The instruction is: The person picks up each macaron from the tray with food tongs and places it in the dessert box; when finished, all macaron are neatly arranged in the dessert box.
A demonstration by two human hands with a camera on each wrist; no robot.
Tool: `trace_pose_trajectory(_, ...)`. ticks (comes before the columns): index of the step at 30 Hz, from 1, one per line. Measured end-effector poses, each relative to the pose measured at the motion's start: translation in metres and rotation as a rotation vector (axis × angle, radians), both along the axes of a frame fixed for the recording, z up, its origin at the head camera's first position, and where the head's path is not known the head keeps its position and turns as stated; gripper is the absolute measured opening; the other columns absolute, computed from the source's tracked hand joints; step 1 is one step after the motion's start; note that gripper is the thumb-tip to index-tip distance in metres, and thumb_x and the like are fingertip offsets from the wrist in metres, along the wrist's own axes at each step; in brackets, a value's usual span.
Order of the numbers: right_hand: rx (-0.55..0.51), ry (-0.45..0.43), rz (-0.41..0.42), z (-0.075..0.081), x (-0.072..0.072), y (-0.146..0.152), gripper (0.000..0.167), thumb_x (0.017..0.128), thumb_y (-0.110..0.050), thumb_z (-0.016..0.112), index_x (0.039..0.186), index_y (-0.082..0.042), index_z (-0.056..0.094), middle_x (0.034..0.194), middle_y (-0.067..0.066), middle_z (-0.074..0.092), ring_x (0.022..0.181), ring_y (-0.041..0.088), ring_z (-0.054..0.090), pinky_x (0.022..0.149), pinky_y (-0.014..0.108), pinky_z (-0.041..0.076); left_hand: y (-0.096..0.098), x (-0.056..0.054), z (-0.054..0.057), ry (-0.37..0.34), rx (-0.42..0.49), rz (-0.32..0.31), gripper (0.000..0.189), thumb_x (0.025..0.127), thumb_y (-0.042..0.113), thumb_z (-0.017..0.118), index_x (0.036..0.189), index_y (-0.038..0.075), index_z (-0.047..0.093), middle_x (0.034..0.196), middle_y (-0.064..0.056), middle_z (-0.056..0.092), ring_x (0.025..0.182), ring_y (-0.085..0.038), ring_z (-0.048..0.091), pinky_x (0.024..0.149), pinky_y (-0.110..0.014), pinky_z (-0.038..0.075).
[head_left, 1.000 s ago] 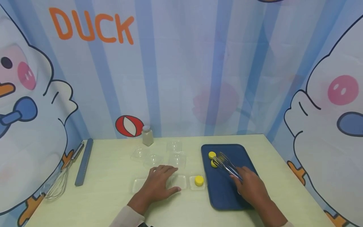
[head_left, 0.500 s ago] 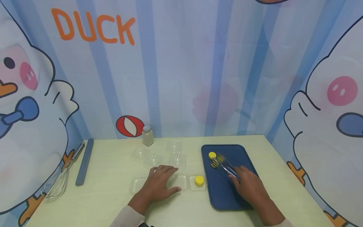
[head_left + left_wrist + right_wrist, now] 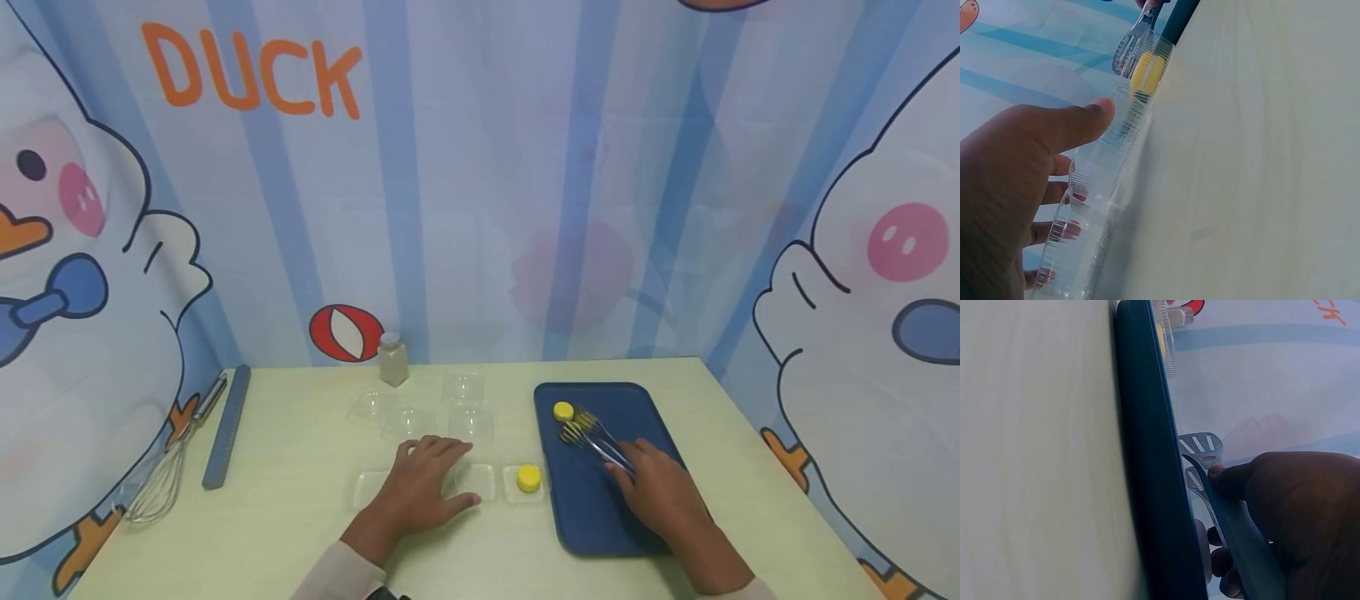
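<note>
My right hand [image 3: 667,492] grips metal tongs [image 3: 609,452] with slotted heads over the blue tray [image 3: 600,525]. A yellow disc-shaped piece [image 3: 563,411] lies on the tray just beyond the heads. Yellow also shows through the slots, where another such piece sits at the heads, partly hidden. My left hand [image 3: 420,487] is spread, fingers loosely bent, over a row of clear plastic containers [image 3: 1094,169]; in the left wrist view its fingers lie along their far side. One yellow piece [image 3: 528,478] sits in the right-hand container [image 3: 512,497], beside the tray.
Several clear domed lids [image 3: 408,423] lie behind the left hand. At the table's back edge stands a small capped jar [image 3: 393,360]. A whisk [image 3: 167,479] and a blue-grey bar [image 3: 227,429] lie at the left. A curtain printed with ducks [image 3: 480,208] encloses the table.
The tongs' heads have shifted slightly left and come down around the nearer yellow piece on the tray, now mostly covering it. The left hand has stayed in place.
</note>
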State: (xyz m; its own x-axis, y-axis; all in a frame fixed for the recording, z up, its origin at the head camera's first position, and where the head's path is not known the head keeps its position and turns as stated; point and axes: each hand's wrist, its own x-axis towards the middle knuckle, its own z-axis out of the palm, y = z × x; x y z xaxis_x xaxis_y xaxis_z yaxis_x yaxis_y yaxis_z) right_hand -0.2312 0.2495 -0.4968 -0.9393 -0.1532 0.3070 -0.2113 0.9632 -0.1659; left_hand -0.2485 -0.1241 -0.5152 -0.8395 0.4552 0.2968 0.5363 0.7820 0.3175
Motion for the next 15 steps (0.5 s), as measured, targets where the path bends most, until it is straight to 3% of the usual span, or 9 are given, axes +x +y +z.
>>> trace_pose_trajectory(15, 0.001, -0.014, -0.008, -0.0003, -0.0011, -0.0007, 0.04, 0.101, -0.031, 0.079, 0.125, 0.001, 0.074, 0.103, 0.014, 0.072, 0.087, 0.029, 0.073, 0.076, 0.052, 0.062, 0.0004, -0.0018, -0.001, -0.004, -0.029, 0.015, 0.071, 0.093, 0.055, 0.081, 0.15, 0.017, 0.065, 0.146, -0.004, 0.07, 0.135, -0.03, 0.063, 0.113, -0.065, 0.045)
